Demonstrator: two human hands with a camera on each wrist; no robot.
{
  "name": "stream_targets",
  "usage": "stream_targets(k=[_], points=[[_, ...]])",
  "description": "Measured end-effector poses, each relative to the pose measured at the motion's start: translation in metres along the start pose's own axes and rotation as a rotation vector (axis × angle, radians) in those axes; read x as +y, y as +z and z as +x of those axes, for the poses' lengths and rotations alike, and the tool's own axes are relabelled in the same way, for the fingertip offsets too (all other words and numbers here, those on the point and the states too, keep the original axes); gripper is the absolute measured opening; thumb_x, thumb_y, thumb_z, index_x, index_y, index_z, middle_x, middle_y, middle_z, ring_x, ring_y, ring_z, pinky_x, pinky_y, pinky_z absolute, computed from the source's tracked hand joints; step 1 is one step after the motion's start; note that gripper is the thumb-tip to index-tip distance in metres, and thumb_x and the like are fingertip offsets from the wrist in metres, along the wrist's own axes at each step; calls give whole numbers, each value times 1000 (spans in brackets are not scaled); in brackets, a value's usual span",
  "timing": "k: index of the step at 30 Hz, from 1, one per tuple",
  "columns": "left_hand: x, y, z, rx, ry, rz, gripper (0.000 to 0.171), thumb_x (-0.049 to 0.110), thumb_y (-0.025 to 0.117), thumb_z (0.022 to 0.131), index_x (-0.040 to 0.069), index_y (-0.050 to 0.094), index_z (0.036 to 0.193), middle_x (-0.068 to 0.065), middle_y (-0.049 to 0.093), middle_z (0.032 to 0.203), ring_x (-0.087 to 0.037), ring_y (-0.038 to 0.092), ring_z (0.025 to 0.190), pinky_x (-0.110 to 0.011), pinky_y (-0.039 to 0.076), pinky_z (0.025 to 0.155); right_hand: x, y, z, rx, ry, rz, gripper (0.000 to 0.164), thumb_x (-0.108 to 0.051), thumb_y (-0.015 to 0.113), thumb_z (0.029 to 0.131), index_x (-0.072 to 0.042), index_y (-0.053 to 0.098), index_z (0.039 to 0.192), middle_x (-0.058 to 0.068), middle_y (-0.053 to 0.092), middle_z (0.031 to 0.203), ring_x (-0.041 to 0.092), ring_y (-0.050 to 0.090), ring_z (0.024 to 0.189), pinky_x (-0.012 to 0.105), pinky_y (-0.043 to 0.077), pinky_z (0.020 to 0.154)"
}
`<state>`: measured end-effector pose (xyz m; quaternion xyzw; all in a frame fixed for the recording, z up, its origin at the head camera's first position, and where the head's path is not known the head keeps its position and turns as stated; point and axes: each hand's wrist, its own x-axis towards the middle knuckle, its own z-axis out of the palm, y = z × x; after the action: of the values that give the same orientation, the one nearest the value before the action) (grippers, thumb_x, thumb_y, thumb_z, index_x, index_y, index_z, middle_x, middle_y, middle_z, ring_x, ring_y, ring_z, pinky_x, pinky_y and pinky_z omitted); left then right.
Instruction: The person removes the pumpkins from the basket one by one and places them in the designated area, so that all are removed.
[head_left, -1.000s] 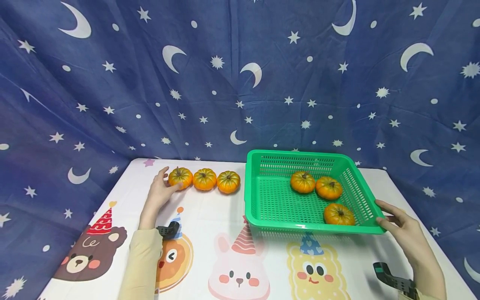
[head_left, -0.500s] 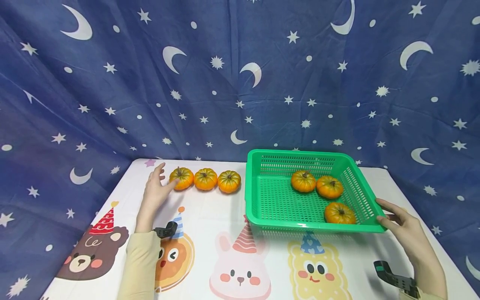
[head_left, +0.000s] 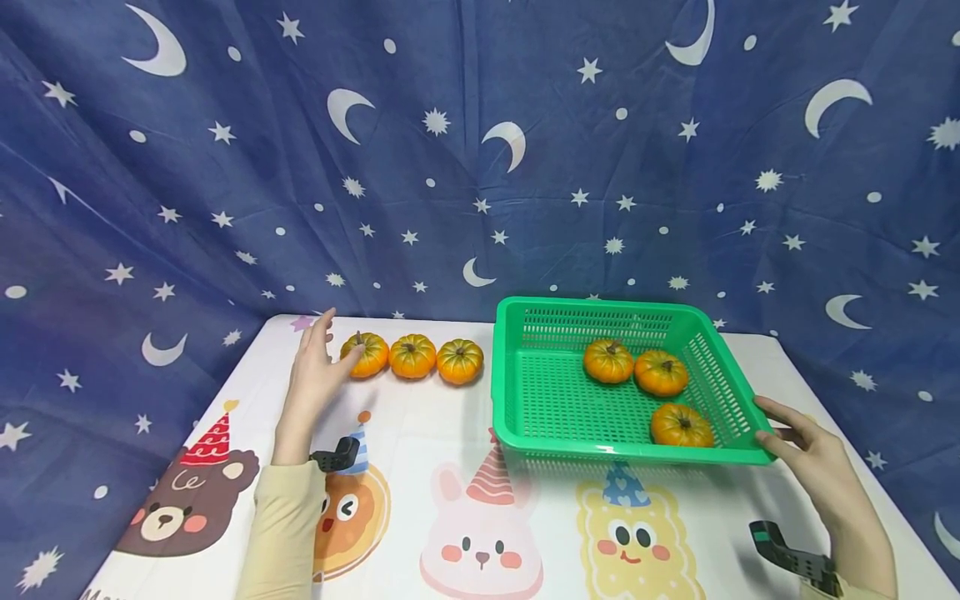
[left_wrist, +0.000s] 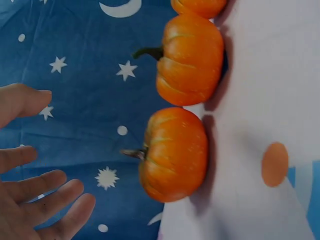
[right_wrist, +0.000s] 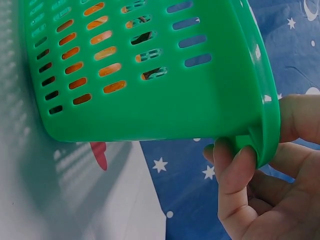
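Observation:
My left hand [head_left: 313,375] hovers beside the leftmost small orange pumpkin [head_left: 366,357], its fingers spread and apart from it. In the left wrist view that pumpkin [left_wrist: 175,155] sits on the tablecloth with a short stem, and the hand [left_wrist: 40,200] holds nothing. A middle pumpkin [head_left: 412,357] and a third pumpkin [head_left: 460,362] stand in a row to its right. At the near right corner of a green plastic basket [head_left: 501,400], my right hand [head_left: 813,467] grips the rim. The right wrist view shows fingers [right_wrist: 235,175] curled round that rim.
Inside the basket lie three more pumpkins: one at the back [head_left: 608,362], one beside it [head_left: 661,372] and one near the front [head_left: 682,426]. The white tablecloth [head_left: 420,425] carries cartoon prints. A blue curtain [head_left: 420,167] with moons and stars hangs behind.
My left hand has drawn back left from the leftmost pumpkin, its fingers now extended further toward the back. The pumpkins, the basket and my right hand stay essentially in place.

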<state>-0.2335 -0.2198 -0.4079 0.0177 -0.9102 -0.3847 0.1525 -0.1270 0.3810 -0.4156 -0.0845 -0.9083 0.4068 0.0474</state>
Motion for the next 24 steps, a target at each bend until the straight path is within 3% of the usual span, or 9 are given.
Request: stream_targets(k=[6,13,21,24], points=[[15,1,-3,3,31,-35,72,22,65,90,8,28,150,-25,38,145,-43,44,130,-56,44,100,1,0,0,-5,14,-2,57,-24,56,96,-5,38,147,-21,40,109,-12,48,82,9,41,65],[30,9,-8,-33,48,-70,70,24,64,91,12,30,150,-20,37,147,-40,45,131,-57,35,107,0,-1,1,-8,20,-9,58,-26,56,96,-4,38,147,-16,41,110,-11,47,82,10,40,65],[47,21,-7,-59,98,-73,69,24,66,89,13,33,149,-20,39,146,-37,47,130,-56,38,106,1,0,1,0,14,6,57,-24,56,96,-4,38,146,-11,41,113,-12,47,82,10,42,65],[53,26,-6,-61,124,-78,69,26,66,89,14,34,149,-17,39,148,-36,47,129,-57,39,104,1,0,0,2,11,7,57,-25,56,96,-4,38,146,-4,42,116,-12,47,83,10,42,65]])
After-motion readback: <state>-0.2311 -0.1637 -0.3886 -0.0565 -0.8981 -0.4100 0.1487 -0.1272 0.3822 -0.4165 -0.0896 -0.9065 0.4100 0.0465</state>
